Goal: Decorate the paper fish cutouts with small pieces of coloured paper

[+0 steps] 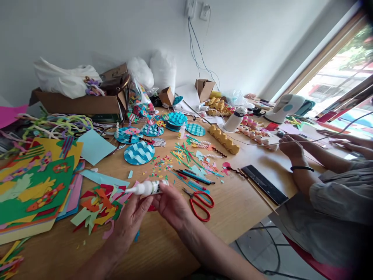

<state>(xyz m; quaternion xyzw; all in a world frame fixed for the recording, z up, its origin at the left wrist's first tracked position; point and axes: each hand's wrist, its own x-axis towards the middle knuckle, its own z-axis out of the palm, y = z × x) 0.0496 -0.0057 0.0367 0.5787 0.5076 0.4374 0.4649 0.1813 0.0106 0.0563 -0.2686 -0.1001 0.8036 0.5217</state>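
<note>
A white glue bottle [147,188] lies tilted sideways in front of me, its narrow tip pointing left. My right hand [174,206] grips its base end, thumb on top. My left hand [131,217] is closed at the bottle's underside, its fingertips partly hidden behind it. Below the tip is a heap of coloured paper scraps [100,206]. Red-handled scissors [201,204] lie beside my right hand. Beyond the bottle sits a blue disc with pale wavy strips [139,152], with small paper bits [161,163] scattered to its right.
At left are stacked coloured sheets with paper fish [43,186] and pipe cleaners [58,128]. Pencils [195,177], a yellow egg-carton strip [223,139] and a black case [264,184] lie rightward. Another person's arm [300,155] rests at the right. A cardboard box [81,103] stands behind.
</note>
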